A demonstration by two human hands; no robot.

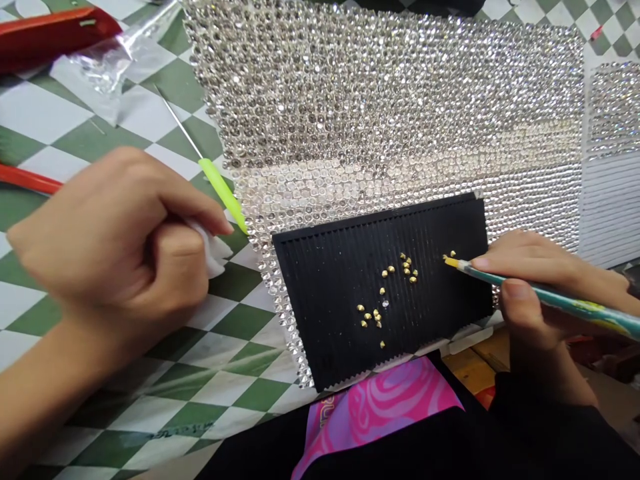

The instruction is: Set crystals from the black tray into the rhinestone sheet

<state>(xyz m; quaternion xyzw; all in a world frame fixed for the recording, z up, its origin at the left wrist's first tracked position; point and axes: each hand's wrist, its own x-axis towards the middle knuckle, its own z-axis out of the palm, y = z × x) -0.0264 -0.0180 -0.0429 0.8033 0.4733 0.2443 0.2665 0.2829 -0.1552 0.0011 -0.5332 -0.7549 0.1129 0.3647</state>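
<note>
My right hand (pixel 540 293) grips a teal pencil-like stick (pixel 555 293) with a yellow tip. That tip rests at a couple of small gold-backed rhinestones (pixel 453 253) on the right part of a black ridged tray (pixel 330 280). Several more gold stones and one clear one lie scattered across the tray's middle. Under the tray spreads a large sheet covered in rows of clear rhinestones (pixel 400 87). To the left, my left hand (pixel 125 233) is closed around a crumpled white tissue (pixel 215 250), beside the sheet's left edge.
A thin awl-like tool with a lime-green handle (pixel 223 190) lies by the sheet's left edge. Red-handled objects (pixel 55 37) and clear plastic wrap (pixel 110 67) are at upper left. Another rhinestone piece (pixel 615 107) sits at right. The tablecloth (pixel 240 327) is green-and-white checked.
</note>
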